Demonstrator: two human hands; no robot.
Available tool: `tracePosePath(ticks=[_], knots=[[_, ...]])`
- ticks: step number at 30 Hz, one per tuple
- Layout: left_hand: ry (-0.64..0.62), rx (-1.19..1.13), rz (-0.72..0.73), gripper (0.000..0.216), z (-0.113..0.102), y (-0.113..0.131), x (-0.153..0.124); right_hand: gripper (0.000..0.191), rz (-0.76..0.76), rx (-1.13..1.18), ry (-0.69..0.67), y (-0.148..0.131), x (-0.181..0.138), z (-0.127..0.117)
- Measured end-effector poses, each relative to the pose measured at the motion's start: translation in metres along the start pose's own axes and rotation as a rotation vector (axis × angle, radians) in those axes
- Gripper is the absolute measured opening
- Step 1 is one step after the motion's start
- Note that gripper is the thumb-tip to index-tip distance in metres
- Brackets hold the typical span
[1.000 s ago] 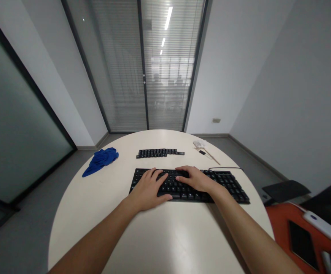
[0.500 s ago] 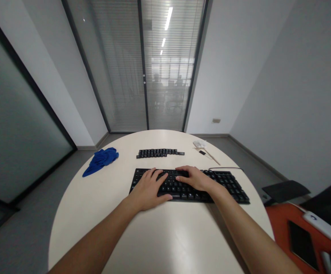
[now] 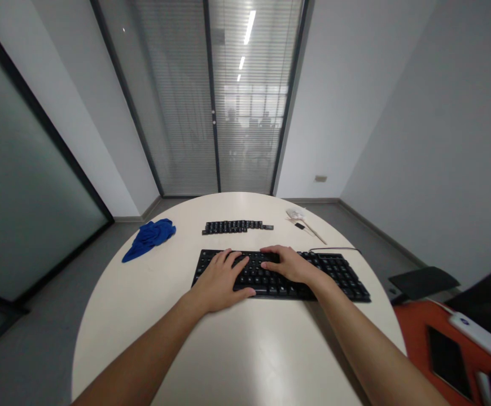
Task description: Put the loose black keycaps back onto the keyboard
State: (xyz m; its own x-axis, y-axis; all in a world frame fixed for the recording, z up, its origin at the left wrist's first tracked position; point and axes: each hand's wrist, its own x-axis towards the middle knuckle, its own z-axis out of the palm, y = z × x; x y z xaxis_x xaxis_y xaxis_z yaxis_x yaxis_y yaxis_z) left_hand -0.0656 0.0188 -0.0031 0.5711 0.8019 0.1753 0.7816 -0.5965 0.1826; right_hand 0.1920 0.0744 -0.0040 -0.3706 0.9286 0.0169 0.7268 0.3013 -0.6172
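Note:
A black keyboard (image 3: 338, 273) lies across the middle of a round cream table (image 3: 237, 361). My left hand (image 3: 220, 279) rests flat on the keyboard's left half, fingers spread over the keys and thumb at its front edge. My right hand (image 3: 290, 264) lies on the middle of the keyboard, fingers stretched out toward the left. Neither hand holds anything. Behind the keyboard, several loose black keycaps (image 3: 235, 226) sit in rows on the table.
A crumpled blue cloth (image 3: 150, 237) lies at the table's far left. A small white item with thin sticks (image 3: 300, 219) sits at the far right. The keyboard's cable (image 3: 334, 248) curls at the right. An orange chair (image 3: 448, 349) with a phone stands at the lower right.

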Motion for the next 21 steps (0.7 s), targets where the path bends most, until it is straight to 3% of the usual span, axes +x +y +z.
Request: tracePosePath(ticks=[7,15,21], knots=[[0.0,0.01,-0.002,0.078,-0.003,0.002,-0.001,0.044,-0.095,-0.081,0.054,-0.004,-0.005,0.003],[-0.014,-0.035,0.03,0.065,-0.009,-0.005,-0.002,0.031,-0.103,-0.145,0.12,-0.013,-0.002,0.004],[0.002,-0.027,0.034,0.065,-0.006,-0.004,-0.001,0.034,0.009,-0.335,0.069,-0.03,0.023,0.0]])
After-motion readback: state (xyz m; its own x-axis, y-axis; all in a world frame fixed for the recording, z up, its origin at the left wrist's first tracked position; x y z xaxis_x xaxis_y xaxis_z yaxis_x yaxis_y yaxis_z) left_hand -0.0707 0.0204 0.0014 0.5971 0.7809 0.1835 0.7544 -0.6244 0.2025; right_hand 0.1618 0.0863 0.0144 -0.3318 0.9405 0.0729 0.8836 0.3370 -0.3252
